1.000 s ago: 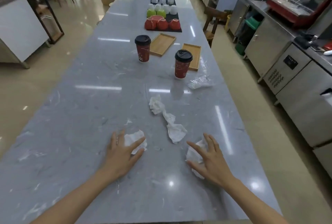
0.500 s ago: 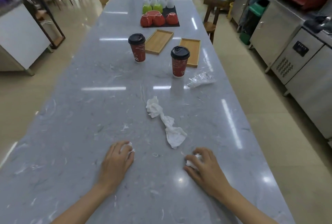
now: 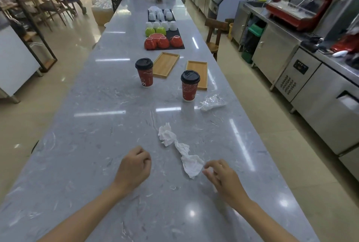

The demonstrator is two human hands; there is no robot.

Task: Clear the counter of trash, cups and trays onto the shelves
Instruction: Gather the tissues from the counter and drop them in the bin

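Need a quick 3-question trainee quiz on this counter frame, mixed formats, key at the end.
1. True or false: both red paper cups, the left cup and the right cup, have black lids on.
2. Multiple choice: the clear plastic wrapper lies A) inside a wooden tray, B) on the counter to the right of the right cup, C) under the left hand.
3. Fill in: the twisted white tissue ends next to the ____ hand.

Key: 1 true. 2 B. 3 right; the right hand has its fingers beside the tissue's near end, while the left hand is a closed fist.
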